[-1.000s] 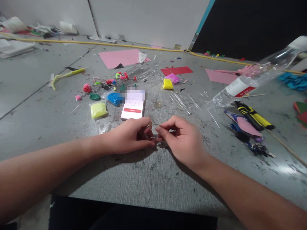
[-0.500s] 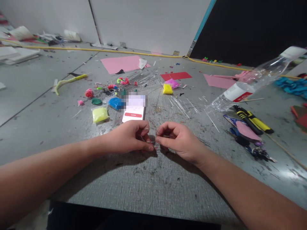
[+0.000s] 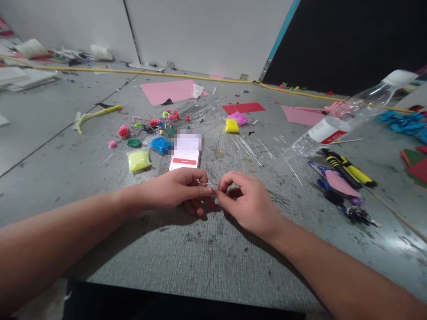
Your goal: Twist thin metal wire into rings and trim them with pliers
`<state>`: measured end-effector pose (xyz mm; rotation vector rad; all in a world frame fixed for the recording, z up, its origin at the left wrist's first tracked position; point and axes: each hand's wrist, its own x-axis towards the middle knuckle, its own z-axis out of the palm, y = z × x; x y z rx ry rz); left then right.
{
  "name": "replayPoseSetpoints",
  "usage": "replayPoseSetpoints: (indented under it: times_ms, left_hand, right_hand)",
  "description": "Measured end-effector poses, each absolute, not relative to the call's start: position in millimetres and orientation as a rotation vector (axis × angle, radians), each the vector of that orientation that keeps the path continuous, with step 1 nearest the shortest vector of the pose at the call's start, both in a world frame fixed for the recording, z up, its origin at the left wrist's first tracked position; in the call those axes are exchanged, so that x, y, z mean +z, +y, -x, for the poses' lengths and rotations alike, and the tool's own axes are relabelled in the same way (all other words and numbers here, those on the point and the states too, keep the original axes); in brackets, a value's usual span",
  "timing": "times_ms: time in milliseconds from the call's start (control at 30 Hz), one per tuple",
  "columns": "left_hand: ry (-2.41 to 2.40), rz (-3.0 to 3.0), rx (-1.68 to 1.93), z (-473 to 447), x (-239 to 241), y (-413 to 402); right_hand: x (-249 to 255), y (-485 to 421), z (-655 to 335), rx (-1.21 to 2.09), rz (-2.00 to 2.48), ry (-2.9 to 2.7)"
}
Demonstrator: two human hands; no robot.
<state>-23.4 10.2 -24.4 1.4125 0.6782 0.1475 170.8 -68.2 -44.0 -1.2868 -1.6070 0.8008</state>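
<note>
Between my two hands a thin metal wire curves in a small arc, partly hidden by the fingers. My left hand pinches one side of it, thumb laid along the top. At the other side, the thumb and forefinger of my right hand are closed on the wire. Just beyond my left hand lies a phone with a lit screen. Several loose straight wires rest on the table to the right of my right hand.
Clay packets in pale yellow, blue and bright yellow lie ahead. To the right are a clear plastic bottle, yellow-black pliers and a bunch of keys. Pink paper and a yellow cord lie farther back.
My left thumb has moved up and in toward the right fingertips, and my left hand has turned. Less of the wire loop shows between the hands.
</note>
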Motion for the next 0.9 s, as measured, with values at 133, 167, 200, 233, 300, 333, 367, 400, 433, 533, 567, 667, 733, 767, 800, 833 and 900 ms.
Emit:
replayPoseSetpoints:
  times_ms: [133,167,200,233,300,333,367,400,433,533,567,667,733,767,800,833,900]
  left_hand:
    - [0.622,-1.375,0.074,27.2,-21.6,16.4]
    - [0.61,-1.361,0.059,28.6,-21.5,18.2]
    - [0.596,-1.346,0.048,30.0,-21.6,20.0]
    - [0.579,-1.33,0.041,31.4,-22.1,21.5]
    - [0.542,-1.296,0.027,33.4,-23.5,23.6]
    - [0.529,-1.282,0.029,34.0,-24.1,24.0]
    - [0.519,-1.273,0.037,34.2,-24.5,23.9]
    - [0.514,-1.271,0.051,34.2,-24.6,23.4]
    - [0.518,-1.274,0.073,33.8,-24.5,22.7]
    - [0.573,-1.273,0.167,31.7,-23.6,20.6]
    - [0.6,-1.263,0.195,30.9,-23.4,20.1]
    - [0.63,-1.221,0.225,28.5,-23.7,18.6]
    - [0.616,-1.194,0.212,27.4,-24.1,17.1]
    - [0.608,-1.183,0.204,27.1,-24.2,16.2]
    - [0.602,-1.174,0.198,27.0,-24.2,15.3]
    - [0.596,-1.168,0.193,27.0,-24.1,14.5]
    - [0.58,-1.166,0.185,27.3,-23.7,13.4]
  right_hand:
    - [-46.9,-66.8,-170.4,1.358,1.139,-1.324]
    - [-47.6,-65.8,-171.1,1.505,1.078,-1.242]
    - [-48.3,-64.9,-172.2,1.607,1.017,-1.183]
    - [-48.8,-64.1,-173.5,1.665,0.955,-1.152]
    - [-49.8,-63.4,-176.3,1.725,0.818,-1.142]
    - [-50.1,-63.6,-177.6,1.75,0.742,-1.158]
    - [-50.4,-63.9,-178.7,1.773,0.667,-1.182]
    - [-50.6,-64.2,-179.6,1.789,0.602,-1.205]
    - [-50.8,-64.4,-180.1,1.797,0.553,-1.221]
    - [-52.0,-63.5,-180.1,1.752,0.528,-1.206]
    - [-52.5,-62.7,-179.7,1.721,0.552,-1.191]
    - [-53.8,-60.6,-178.2,1.654,0.624,-1.153]
    - [-54.0,-60.3,-177.4,1.67,0.616,-1.137]
    - [-54.1,-60.6,-177.2,1.692,0.596,-1.132]
    - [-54.0,-61.1,-177.0,1.714,0.576,-1.128]
    - [-54.0,-61.8,-176.8,1.731,0.557,-1.125]
    - [-53.8,-63.3,-176.7,1.747,0.536,-1.122]
